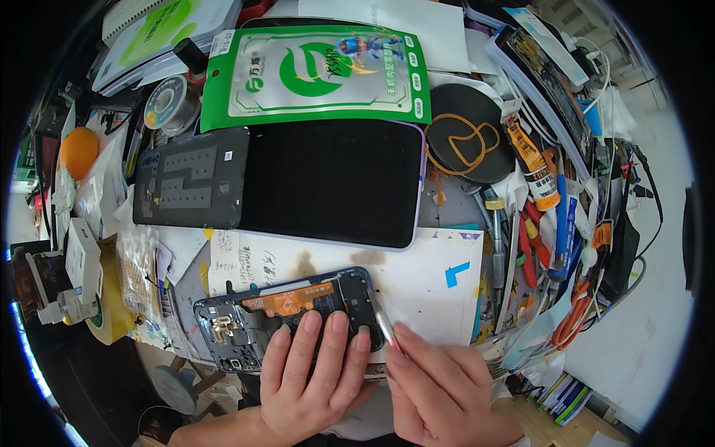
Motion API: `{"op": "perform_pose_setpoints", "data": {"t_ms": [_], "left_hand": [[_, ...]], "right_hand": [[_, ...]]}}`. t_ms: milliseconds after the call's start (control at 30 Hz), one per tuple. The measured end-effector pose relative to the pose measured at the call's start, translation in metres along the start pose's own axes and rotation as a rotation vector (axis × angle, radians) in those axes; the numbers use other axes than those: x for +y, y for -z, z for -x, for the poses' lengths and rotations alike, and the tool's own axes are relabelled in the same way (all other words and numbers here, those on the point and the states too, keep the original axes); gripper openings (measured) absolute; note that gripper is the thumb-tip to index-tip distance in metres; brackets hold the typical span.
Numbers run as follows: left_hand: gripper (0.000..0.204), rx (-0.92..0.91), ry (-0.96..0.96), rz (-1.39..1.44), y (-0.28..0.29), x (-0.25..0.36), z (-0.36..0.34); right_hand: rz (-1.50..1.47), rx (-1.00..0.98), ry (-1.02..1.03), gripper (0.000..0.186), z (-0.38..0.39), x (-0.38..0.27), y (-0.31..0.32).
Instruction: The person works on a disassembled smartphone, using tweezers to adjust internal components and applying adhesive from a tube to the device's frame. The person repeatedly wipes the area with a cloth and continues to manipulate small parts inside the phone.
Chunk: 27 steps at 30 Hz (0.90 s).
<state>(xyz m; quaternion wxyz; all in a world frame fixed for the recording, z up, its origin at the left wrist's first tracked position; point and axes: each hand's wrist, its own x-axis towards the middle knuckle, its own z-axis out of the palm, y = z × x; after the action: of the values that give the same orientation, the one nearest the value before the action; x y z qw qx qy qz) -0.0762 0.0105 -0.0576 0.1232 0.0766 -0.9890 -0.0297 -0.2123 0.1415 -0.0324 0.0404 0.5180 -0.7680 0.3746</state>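
An opened phone, its back cover off and its dark inner parts and an orange ribbon cable exposed, lies near the front edge of a paper-covered work area. My left hand holds it, fingers stretched over its lower half and the thumb mostly hidden by the near edge. Between the fingertips of my right hand is a slim silver tool with a pinkish end. Its narrow tip touches or nearly touches the phone's right edge. The exact kind of tool cannot be made out.
Beyond the phone lie a detached black back cover, a large dark-screened device and a green-and-silver pouch. A solder spool and cotton swabs are at left. Rubber bands lie on a black disc; a glue tube and hand tools crowd the right.
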Motion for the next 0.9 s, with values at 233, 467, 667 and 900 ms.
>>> {"op": "perform_pose_setpoints", "data": {"t_ms": [233,467,667,900], "left_hand": [[0.064,0.020,-0.015,-0.021,-0.003,-0.001,0.002],[0.064,0.026,-0.026,-0.015,-0.004,-0.002,0.004],[0.066,0.046,-0.033,-0.030,-0.007,-0.003,0.004],[0.066,0.009,-0.056,-0.035,-0.005,-0.006,0.006]], "right_hand": [[-0.017,-0.044,0.009,0.028,-0.009,0.003,0.002],[-0.031,-0.064,0.032,0.028,-0.009,0.010,0.000],[-0.043,-0.088,0.004,0.028,-0.014,0.005,0.006],[-0.071,-0.035,-0.038,0.027,-0.015,-0.001,0.007]]}}
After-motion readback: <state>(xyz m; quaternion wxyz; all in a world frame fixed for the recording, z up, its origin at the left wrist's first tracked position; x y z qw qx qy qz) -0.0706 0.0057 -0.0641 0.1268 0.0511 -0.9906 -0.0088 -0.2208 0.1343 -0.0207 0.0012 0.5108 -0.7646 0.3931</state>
